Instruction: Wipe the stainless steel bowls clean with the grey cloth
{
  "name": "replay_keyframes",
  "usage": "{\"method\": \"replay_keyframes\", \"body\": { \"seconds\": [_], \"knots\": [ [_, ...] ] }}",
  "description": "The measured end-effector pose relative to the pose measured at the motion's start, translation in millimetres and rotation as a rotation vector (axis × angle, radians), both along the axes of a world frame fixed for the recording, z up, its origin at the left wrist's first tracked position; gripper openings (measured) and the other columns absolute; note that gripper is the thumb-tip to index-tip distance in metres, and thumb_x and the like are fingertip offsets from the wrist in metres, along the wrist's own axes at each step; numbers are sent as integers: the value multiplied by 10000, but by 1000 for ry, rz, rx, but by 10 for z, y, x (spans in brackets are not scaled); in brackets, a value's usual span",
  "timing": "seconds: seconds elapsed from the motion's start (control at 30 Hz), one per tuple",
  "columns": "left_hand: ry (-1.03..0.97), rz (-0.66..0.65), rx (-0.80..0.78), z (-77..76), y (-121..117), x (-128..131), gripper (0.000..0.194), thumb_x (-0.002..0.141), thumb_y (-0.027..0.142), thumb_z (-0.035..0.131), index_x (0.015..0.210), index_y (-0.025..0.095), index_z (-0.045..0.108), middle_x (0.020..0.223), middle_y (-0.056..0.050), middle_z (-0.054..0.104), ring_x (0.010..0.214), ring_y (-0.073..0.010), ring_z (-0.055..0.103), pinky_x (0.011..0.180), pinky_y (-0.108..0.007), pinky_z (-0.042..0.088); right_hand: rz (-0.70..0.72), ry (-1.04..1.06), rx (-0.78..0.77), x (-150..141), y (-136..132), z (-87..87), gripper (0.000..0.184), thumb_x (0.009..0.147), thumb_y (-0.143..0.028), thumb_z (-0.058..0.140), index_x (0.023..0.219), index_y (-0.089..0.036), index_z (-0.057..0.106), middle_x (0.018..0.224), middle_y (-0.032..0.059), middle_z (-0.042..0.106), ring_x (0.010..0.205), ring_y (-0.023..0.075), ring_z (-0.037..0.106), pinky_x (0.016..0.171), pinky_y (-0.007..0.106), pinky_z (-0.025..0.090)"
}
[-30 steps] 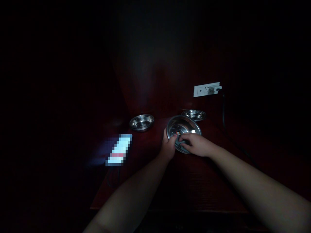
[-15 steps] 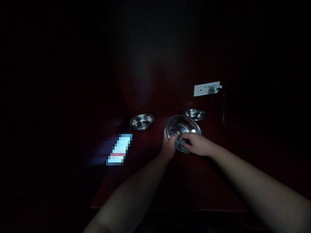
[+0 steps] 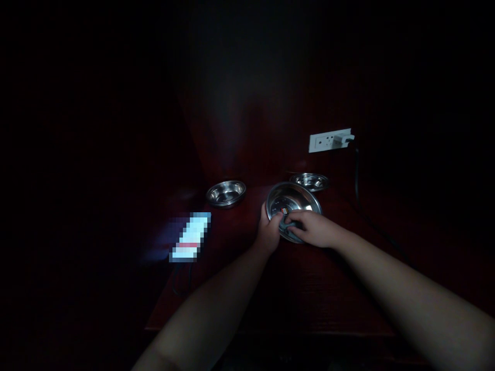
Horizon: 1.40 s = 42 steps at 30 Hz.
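The scene is very dark. A steel bowl [image 3: 296, 196] is tilted up toward me over a dark red wooden table [image 3: 309, 288]. My left hand [image 3: 268, 232] is closed on the bowl's near-left rim. My right hand [image 3: 315, 229] is closed on a small grey cloth [image 3: 288, 224] and presses it against the bowl's near inner wall. Both forearms reach in from the bottom of the view.
A second steel bowl [image 3: 226, 192] sits on the table to the left, a third steel bowl [image 3: 309, 181] just behind the held one. A lit phone screen [image 3: 191, 237] lies at the left. On the back wall, a white socket [image 3: 330, 140] holds a plug with a black cable.
Almost nothing differs. The bowl and both hands have shifted very slightly up and right in the picture; the grips are the same.
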State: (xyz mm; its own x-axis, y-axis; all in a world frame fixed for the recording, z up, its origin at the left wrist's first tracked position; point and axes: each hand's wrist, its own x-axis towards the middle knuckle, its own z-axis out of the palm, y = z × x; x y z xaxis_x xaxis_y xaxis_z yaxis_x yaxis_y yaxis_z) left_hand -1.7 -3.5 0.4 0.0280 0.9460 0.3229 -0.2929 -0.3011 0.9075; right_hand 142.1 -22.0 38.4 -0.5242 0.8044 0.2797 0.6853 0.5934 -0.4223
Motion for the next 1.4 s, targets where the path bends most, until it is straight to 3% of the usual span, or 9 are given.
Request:
{"method": "replay_keyframes", "body": {
  "seconds": [1.4],
  "knots": [
    [-14,-10,-22,22,-10,13,436,730,215,529,1162,195,467,1036,-51,595,956,-185,549,902,-334,398,33,34,11,7,25,-41,179,772,-197,503,901,-181,625,852,60,642,772,176,579,725,315,445]
  ]
}}
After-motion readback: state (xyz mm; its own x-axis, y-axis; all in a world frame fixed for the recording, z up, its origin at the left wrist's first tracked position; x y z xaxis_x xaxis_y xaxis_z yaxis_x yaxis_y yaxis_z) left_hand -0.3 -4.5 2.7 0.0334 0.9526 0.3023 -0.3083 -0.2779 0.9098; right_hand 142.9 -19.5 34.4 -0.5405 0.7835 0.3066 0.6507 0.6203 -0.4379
